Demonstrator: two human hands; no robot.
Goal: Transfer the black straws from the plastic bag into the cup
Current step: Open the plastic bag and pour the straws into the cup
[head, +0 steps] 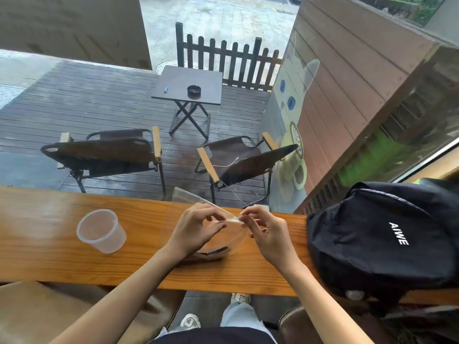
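The wooden counter (49, 244) is carrying all the task items, with a black backpack (377, 234) lying at its right end. The clear cup (100, 230) is standing upright and empty, well apart to the left of both hands. The plastic bag (233, 240) is lying between the hands, its tied neck pointing up. The left hand (196, 228) and right hand (269, 232) are both pinching that neck, fingertips closed on the film. The black straws (214, 252) are lying at the bag's bottom, below and toward the person from the fingers, long axis roughly left to right. The left hand is nearer the cup. The bag appears not yet opened.
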